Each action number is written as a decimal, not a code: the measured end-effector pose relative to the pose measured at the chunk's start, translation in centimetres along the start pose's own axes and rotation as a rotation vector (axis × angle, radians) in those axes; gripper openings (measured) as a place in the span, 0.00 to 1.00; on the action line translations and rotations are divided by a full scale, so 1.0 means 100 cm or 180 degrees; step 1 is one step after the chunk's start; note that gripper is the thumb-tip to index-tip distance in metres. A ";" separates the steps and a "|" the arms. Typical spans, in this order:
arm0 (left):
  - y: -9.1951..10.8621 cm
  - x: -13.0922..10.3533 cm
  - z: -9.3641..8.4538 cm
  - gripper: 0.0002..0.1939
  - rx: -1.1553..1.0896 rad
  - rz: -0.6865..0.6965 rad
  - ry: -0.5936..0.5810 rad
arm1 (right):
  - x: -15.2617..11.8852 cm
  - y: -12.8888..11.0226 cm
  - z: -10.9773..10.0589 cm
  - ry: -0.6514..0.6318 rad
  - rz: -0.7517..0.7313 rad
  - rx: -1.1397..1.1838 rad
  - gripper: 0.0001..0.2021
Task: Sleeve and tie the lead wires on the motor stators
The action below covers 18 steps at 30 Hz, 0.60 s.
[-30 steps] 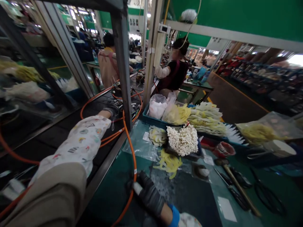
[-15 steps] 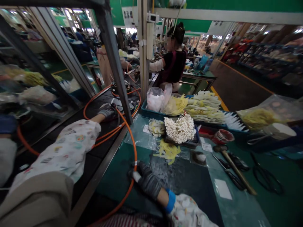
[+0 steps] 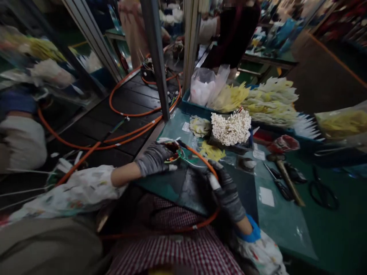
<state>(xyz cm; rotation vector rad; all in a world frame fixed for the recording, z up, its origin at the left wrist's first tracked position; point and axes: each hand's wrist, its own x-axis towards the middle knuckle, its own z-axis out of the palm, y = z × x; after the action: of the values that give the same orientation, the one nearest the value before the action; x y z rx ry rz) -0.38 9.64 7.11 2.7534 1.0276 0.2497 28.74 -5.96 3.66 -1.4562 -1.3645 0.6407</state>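
Observation:
My left hand point(image 3: 155, 158), in a grey glove with bare-looking pale fingertips, is closed around the loose coloured wires point(image 3: 178, 151) at one end of an orange cable. A dark band marks where the wires leave the orange sheath. In my right hand point(image 3: 229, 193), also grey-gloved, the orange cable point(image 3: 202, 158) is gripped a short way from that end. From there the cable loops down over my checked apron point(image 3: 160, 248). Both hands are above the near part of the green worktop. Some fingers of each hand are blurred or hidden.
White ties point(image 3: 231, 128) fill a dark box on the worktop. Behind it a blue tray point(image 3: 186, 100) holds yellow and white strips. A hammer point(image 3: 289, 181) and black scissors point(image 3: 323, 193) lie at right. Metal posts point(image 3: 157, 57) border the dark conveyor point(image 3: 137, 95); co-workers are nearby.
My left hand has come from the conveyor to the worktop, bringing the cable's wire end. My right hand still grips the cable, now farther right in view. The view has tilted down.

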 end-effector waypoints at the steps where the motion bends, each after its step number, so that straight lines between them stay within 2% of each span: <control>1: 0.014 0.000 0.011 0.27 0.0104 0.0100 -0.0109 | -0.002 0.002 -0.009 0.0001 -0.0202 -0.0263 0.21; 3: 0.041 0.000 0.030 0.27 0.0264 0.0216 -0.0194 | -0.003 0.002 -0.021 0.0029 -0.0553 -0.0837 0.19; 5: 0.064 -0.001 0.045 0.26 0.0327 0.0252 -0.0110 | -0.002 -0.001 -0.028 0.0111 -0.0811 -0.1317 0.16; 8: 0.079 -0.012 0.049 0.20 0.0369 0.0405 0.0066 | 0.002 -0.009 -0.032 0.0261 -0.1068 -0.1600 0.14; 12: 0.058 -0.036 0.028 0.15 0.0381 0.0778 0.0445 | 0.003 -0.018 -0.037 0.0584 -0.1443 -0.1518 0.14; 15: 0.041 -0.047 0.018 0.10 0.0419 0.0847 0.0569 | -0.002 -0.019 -0.033 0.0167 -0.1623 -0.1585 0.14; 18: 0.037 -0.048 0.024 0.10 0.0499 0.0760 0.0505 | -0.012 -0.015 -0.025 -0.0001 -0.1613 -0.1811 0.19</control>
<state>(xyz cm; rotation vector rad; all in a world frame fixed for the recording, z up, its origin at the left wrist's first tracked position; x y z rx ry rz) -1.12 3.40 5.20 3.0421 0.7801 0.4468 30.06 -8.03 5.66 -1.4370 -1.9216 -0.0878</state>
